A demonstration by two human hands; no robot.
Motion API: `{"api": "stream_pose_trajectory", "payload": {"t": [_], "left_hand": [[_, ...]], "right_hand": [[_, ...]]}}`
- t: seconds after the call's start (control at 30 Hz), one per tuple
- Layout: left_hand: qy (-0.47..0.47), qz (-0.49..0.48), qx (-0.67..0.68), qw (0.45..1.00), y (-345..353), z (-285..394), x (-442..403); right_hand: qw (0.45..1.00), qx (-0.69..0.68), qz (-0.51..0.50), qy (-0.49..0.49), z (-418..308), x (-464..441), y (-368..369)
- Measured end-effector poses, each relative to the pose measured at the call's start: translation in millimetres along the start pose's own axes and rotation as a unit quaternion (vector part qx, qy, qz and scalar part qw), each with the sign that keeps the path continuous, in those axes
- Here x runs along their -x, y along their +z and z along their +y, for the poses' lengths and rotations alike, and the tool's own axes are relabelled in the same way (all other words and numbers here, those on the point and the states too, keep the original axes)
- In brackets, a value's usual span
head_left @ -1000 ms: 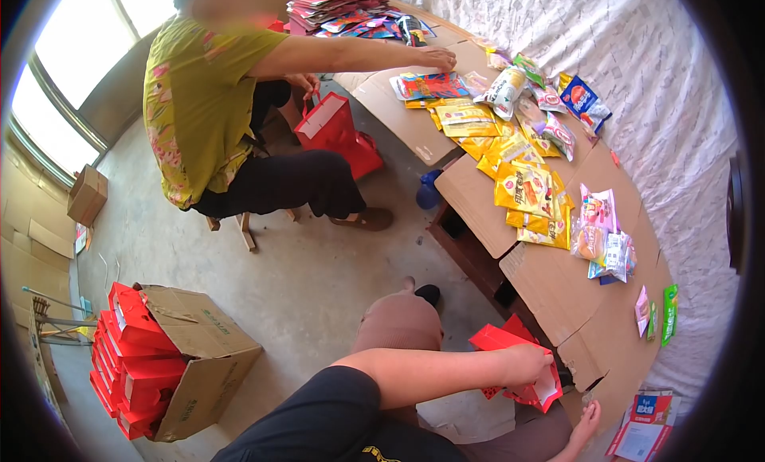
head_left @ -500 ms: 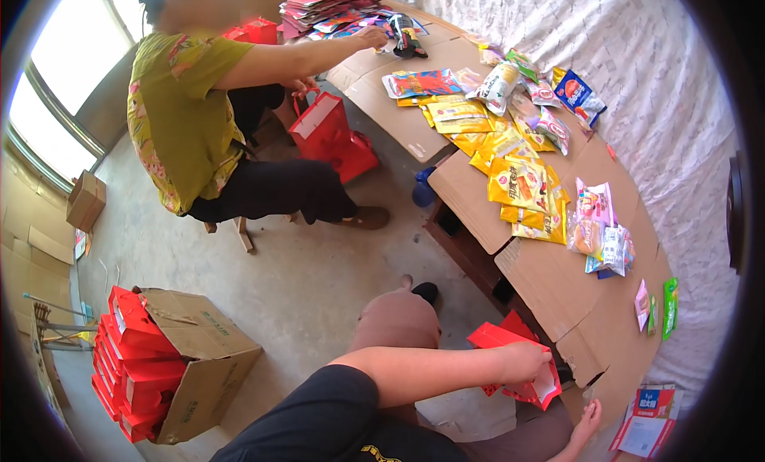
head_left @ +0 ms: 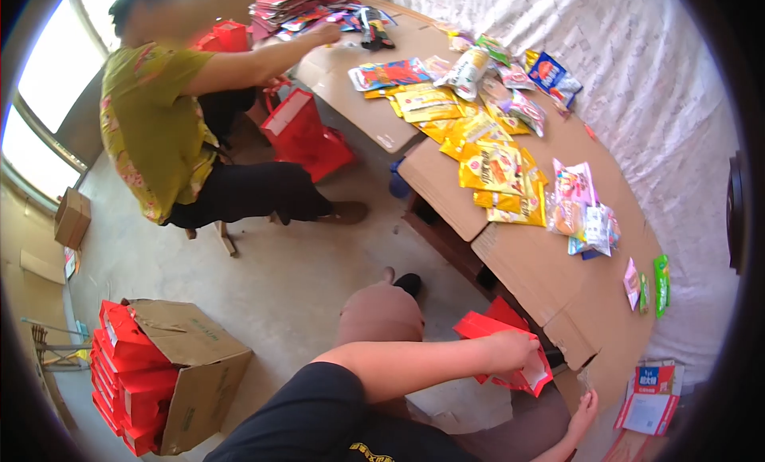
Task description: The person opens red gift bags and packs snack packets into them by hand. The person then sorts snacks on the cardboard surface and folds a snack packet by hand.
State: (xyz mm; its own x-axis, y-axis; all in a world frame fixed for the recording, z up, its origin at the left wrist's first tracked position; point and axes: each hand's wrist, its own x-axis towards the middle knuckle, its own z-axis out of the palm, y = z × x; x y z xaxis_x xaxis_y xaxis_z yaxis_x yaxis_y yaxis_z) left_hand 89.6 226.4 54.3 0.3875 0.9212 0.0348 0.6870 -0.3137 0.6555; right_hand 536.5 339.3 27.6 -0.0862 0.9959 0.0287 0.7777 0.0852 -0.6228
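My left hand [head_left: 514, 351] is closed on the rim of a red paper gift bag [head_left: 476, 325], whose open mouth with a pale inside faces the lower right. The bag rests by my lap at the table's edge. At the table's near corner, my right hand [head_left: 586, 408] pinches a small clear packet [head_left: 585, 379] in its fingertips; what is in it is too small to tell. Farther up the table [head_left: 526, 275] lie a pink packet [head_left: 632, 283], a green packet [head_left: 662, 285] and a pile of yellow snack packets [head_left: 490, 166].
A co-worker in a yellow-green shirt [head_left: 151, 119] sits across, one arm over the table, beside a red gift bag [head_left: 307, 135]. A cardboard box [head_left: 209, 398] full of red bags stands on the floor. A red-and-white carton [head_left: 649, 398] lies right of my hand.
My right hand has risen slightly, and the clear packet now shows at its fingertips. My left hand keeps its hold on the bag. The view has shifted, moving most things left.
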Motion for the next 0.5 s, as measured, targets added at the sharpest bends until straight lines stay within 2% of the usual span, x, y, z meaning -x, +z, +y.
{"api": "stream_pose_trajectory", "payload": {"t": [0.03, 0.1, 0.13, 0.17, 0.2, 0.27, 0.33, 0.43, 0.5], "left_hand": [[-0.014, -0.003, 0.019, 1.000, -2.0, 1.3, 0.1], [0.030, -0.001, -0.026, 0.999, 0.3, -0.2, 0.3], [-0.014, -0.007, 0.033, 0.999, -1.5, 2.7, -0.8], [0.050, 0.004, -0.017, 0.999, 8.6, -4.6, -3.2], [0.020, -0.028, 0.004, 0.999, 9.5, -3.2, -5.5], [0.067, -0.044, -0.070, 0.994, -2.6, 1.8, -2.1], [0.065, -0.044, -0.076, 0.994, 1.6, 2.3, -4.1], [0.071, -0.102, -0.132, 0.983, 1.1, 5.6, -11.2], [0.060, -0.129, -0.126, 0.982, -3.4, 8.8, -15.4]], "right_hand": [[0.999, 0.028, -0.008, 0.031, -18.1, 5.9, -4.3], [0.999, -0.002, 0.016, 0.027, -12.6, 8.8, -0.7], [1.000, 0.004, 0.020, 0.020, -15.1, 12.5, -1.5], [0.999, -0.024, 0.034, 0.027, -12.8, 13.7, 0.5], [0.998, -0.032, 0.042, 0.034, -18.7, 15.9, 2.0], [0.999, 0.016, 0.031, 0.004, -2.7, 14.0, -0.3], [0.999, 0.018, 0.044, 0.002, -24.7, 21.3, 1.3], [0.997, 0.068, 0.044, -0.003, -79.1, 30.5, -1.4], [0.997, 0.046, 0.052, 0.018, -71.4, 31.3, 2.5]]}}
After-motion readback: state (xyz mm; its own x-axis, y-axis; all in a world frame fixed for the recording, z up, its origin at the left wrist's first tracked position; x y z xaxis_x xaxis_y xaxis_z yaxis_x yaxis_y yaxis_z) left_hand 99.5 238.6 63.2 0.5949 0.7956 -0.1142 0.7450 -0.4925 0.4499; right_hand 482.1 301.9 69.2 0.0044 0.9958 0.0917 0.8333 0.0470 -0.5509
